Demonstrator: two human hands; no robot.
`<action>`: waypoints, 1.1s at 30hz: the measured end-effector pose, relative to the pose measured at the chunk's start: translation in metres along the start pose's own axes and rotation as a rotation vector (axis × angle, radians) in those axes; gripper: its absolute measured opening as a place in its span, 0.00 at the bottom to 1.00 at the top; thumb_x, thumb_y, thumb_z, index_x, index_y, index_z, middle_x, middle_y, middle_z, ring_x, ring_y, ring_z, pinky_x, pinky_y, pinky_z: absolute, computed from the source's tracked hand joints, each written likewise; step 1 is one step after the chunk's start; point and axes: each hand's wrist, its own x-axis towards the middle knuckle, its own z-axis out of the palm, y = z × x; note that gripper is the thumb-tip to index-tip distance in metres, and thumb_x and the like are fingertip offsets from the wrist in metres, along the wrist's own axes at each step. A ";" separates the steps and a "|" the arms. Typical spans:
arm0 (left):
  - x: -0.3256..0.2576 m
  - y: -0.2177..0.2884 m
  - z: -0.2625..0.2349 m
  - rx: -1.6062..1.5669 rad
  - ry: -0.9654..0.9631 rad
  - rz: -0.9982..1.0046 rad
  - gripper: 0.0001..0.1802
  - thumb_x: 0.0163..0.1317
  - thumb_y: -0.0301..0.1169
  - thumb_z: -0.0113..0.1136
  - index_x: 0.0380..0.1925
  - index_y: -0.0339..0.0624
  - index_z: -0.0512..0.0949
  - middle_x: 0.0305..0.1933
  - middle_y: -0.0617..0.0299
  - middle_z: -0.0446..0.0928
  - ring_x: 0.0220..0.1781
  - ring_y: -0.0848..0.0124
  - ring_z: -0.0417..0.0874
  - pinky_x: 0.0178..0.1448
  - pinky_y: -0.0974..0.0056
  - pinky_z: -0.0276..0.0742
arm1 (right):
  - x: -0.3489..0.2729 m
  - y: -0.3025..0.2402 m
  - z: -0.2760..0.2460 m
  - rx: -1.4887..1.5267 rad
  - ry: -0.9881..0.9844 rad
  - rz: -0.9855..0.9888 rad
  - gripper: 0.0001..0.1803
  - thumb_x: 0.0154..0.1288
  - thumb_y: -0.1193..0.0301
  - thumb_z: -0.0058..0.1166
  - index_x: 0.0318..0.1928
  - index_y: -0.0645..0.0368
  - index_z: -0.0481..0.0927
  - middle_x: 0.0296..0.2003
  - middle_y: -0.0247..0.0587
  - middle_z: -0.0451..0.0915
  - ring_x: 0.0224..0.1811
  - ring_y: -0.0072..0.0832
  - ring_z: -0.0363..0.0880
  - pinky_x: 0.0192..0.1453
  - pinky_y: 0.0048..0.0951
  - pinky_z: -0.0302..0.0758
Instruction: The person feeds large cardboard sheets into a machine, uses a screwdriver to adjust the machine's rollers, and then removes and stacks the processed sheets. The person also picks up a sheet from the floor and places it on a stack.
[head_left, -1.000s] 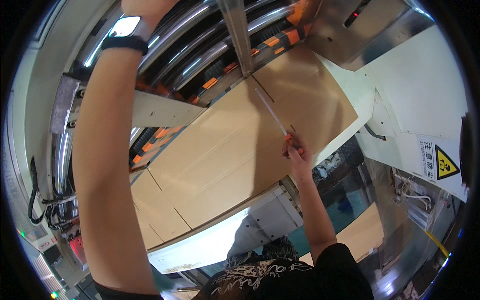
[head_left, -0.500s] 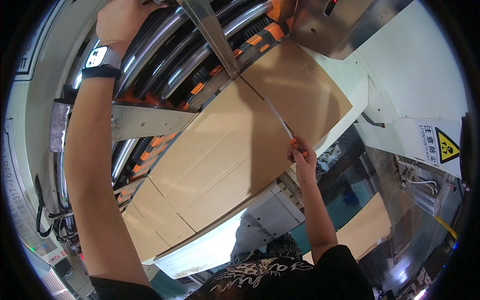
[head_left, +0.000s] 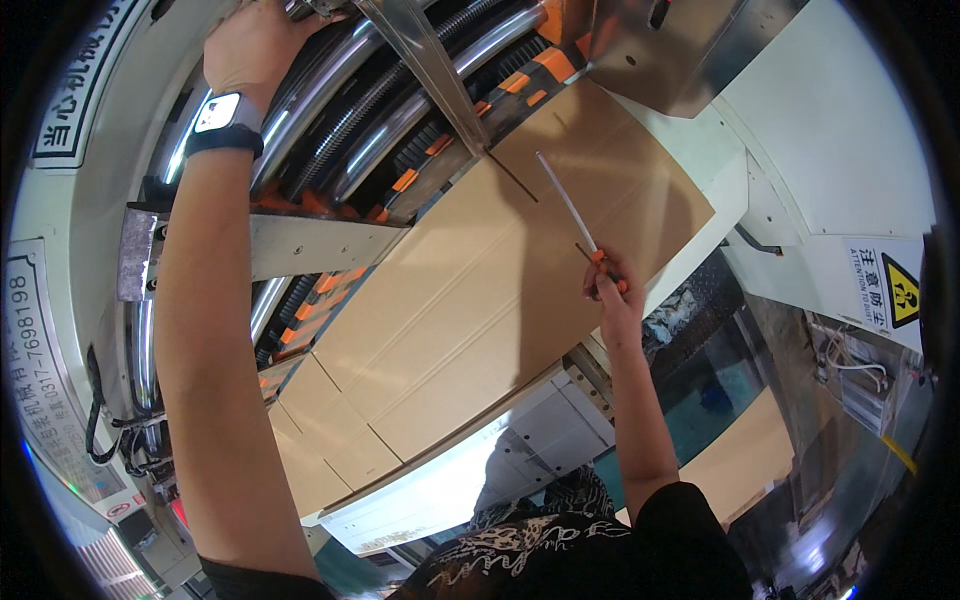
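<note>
The right hand (head_left: 608, 290) is closed around the orange end of a thin white rod (head_left: 566, 205), fingers wrapped tight on it. The rod slants up and away from the hand across the cardboard sheet (head_left: 480, 320), its far tip lying just short of the narrow slot (head_left: 512, 176) cut into the sheet. The hand itself hangs over the sheet's near right edge.

The left hand (head_left: 255, 45) is raised well above the sheet, cupped over the top of the steel rollers (head_left: 400, 110), fingers bent over them. Whether it grips or only rests there cannot be told. A watch (head_left: 222, 115) sits on that wrist.

The sheet is the landmark: a flat brown board, scored with faint parallel creases, flaps notched at its lower left. Its upper edge runs under a slanted metal bar (head_left: 425, 70) and into the rollers with their orange blocks. A grey bracket (head_left: 270, 250) juts out left of it; a white machine housing (head_left: 840, 170) with a yellow warning sign (head_left: 903, 292) stands to its right.

The likely hazard is the left hand: lying on the rollers, it could be drawn in if they turn. The rod, held only at one end, may flex and slip off the slot, scratching or denting the board. The sheet, unsupported along its near edge, could sag or skew out of line with the bar.
</note>
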 end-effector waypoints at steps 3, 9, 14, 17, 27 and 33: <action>0.003 0.002 0.000 -0.019 -0.051 -0.036 0.43 0.38 0.50 0.68 0.50 0.36 0.63 0.29 0.46 0.78 0.31 0.50 0.79 0.35 0.53 0.76 | 0.002 0.000 0.001 0.016 -0.001 -0.011 0.19 0.59 0.77 0.42 0.53 0.65 0.68 0.25 0.34 0.70 0.26 0.20 0.67 0.28 0.19 0.60; 0.007 0.008 -0.007 -0.060 -0.229 -0.133 0.43 0.37 0.49 0.69 0.49 0.33 0.64 0.33 0.45 0.78 0.33 0.51 0.80 0.36 0.54 0.75 | 0.002 0.004 0.004 0.031 -0.055 -0.016 0.19 0.60 0.81 0.40 0.53 0.65 0.67 0.28 0.36 0.71 0.28 0.21 0.69 0.32 0.21 0.67; 0.001 -0.023 0.041 -0.088 0.168 0.149 0.50 0.38 0.50 0.68 0.57 0.32 0.59 0.42 0.47 0.76 0.40 0.54 0.79 0.40 0.56 0.75 | 0.009 0.002 0.009 0.034 -0.057 -0.014 0.19 0.59 0.81 0.40 0.53 0.64 0.68 0.28 0.36 0.71 0.28 0.20 0.68 0.33 0.21 0.67; 0.006 -0.059 0.070 -0.309 0.079 0.144 0.49 0.38 0.50 0.69 0.56 0.33 0.59 0.37 0.46 0.77 0.36 0.52 0.79 0.38 0.55 0.75 | 0.008 -0.005 0.015 0.025 -0.064 -0.015 0.19 0.59 0.81 0.40 0.52 0.64 0.68 0.28 0.36 0.71 0.28 0.20 0.69 0.32 0.21 0.66; 0.006 0.007 0.010 -0.001 -0.044 -0.008 0.45 0.41 0.48 0.68 0.54 0.36 0.60 0.34 0.45 0.77 0.33 0.51 0.79 0.36 0.54 0.75 | -0.004 0.006 -0.004 0.051 0.017 0.042 0.20 0.58 0.82 0.40 0.53 0.65 0.68 0.28 0.36 0.71 0.28 0.21 0.69 0.32 0.21 0.66; 0.006 0.012 0.011 -0.003 -0.060 -0.036 0.46 0.40 0.48 0.68 0.55 0.36 0.60 0.37 0.45 0.76 0.36 0.51 0.79 0.40 0.54 0.75 | 0.002 0.003 0.002 0.028 -0.032 0.022 0.20 0.58 0.82 0.39 0.53 0.64 0.68 0.29 0.36 0.71 0.29 0.21 0.69 0.32 0.21 0.67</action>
